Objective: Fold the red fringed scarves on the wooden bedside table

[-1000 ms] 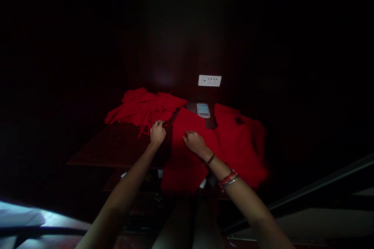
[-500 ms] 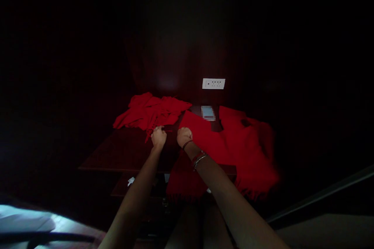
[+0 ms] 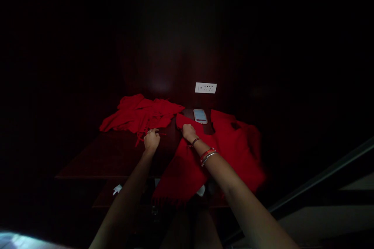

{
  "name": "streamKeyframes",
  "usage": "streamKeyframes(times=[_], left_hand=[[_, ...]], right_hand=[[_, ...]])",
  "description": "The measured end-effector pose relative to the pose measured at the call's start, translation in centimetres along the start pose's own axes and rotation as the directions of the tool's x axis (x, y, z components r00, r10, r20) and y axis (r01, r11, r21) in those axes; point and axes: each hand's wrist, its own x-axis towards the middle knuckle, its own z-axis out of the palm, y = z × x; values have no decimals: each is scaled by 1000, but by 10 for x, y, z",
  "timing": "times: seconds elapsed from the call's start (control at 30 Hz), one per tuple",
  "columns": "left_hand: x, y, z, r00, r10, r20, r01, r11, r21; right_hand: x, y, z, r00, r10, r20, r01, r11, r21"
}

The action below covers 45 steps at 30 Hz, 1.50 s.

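Note:
A crumpled red fringed cloth, like a scarf [image 3: 137, 111], lies in a heap on the left of a dark wooden tabletop [image 3: 99, 155]. My left hand [image 3: 152, 139] is closed at its near fringe, and a thin red strand sticks out to the right of the fingers. A second red fringed scarf [image 3: 233, 140] spreads over the right side, one end hanging past the front edge. My right hand [image 3: 189, 131], with bracelets on the wrist, is closed on that scarf near its left corner. The fingertips are hidden.
Behind the right scarf lies a phone [image 3: 200, 116] with a lit screen. A white socket plate [image 3: 205, 88] sits on the dark back wall. Below the tabletop is a lower shelf [image 3: 102, 200] with a crumpled white piece [image 3: 117, 189]. A pale-edged bar [image 3: 321, 175] slants at the right.
My right hand has shifted the right scarf's folded part; its hanging end now lies more slanted and further left. My left hand stays at the fringe. The view has shifted slightly.

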Motion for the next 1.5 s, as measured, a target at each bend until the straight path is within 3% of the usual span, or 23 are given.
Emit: streamKeyframes(times=[0.33, 0.47, 0.6, 0.67, 0.73, 0.8, 0.83, 0.97, 1.03, 1.1, 1.33, 1.5], left_hand=[[-1, 0, 0, 999, 46, 2, -46, 999, -7], [1, -2, 2, 998, 61, -4, -61, 998, -27], [0, -1, 10, 987, 157, -34, -159, 985, -69], [0, 8, 14, 969, 247, -16, -247, 962, -115], [2, 26, 19, 938, 345, 27, -335, 923, -188], [3, 55, 26, 903, 417, 102, -379, 886, -266], [2, 73, 31, 883, 445, 150, -388, 871, -301], [-13, 149, 61, 756, 588, 287, -457, 788, -412], [-28, 180, 77, 683, 654, 325, -484, 738, -470], [-42, 201, 89, 647, 681, 341, -476, 711, -517], [-67, 232, 98, 675, 650, 349, -362, 704, -611], [-55, 245, 80, 730, 620, 288, -261, 643, -720]], right_hand=[[2, 13, 8, 989, 25, -144, 10, 972, 237], [9, 29, -11, 976, 4, -219, 85, 915, 394], [8, 57, -53, 955, 2, -298, 160, 841, 517], [3, 81, -79, 937, 33, -348, 202, 763, 614], [-6, 112, -106, 916, 104, -389, 272, 553, 788], [-16, 147, -127, 899, 195, -391, 279, 432, 857], [-21, 165, -135, 883, 244, -400, 262, 450, 854], [-37, 224, -143, 748, 450, -487, -18, 748, 663], [-43, 241, -137, 709, 489, -508, -118, 793, 598], [-46, 250, -130, 701, 496, -512, -161, 810, 564], [-47, 255, -120, 701, 489, -520, -202, 835, 512], [-43, 250, -127, 717, 440, -540, -92, 828, 553]])
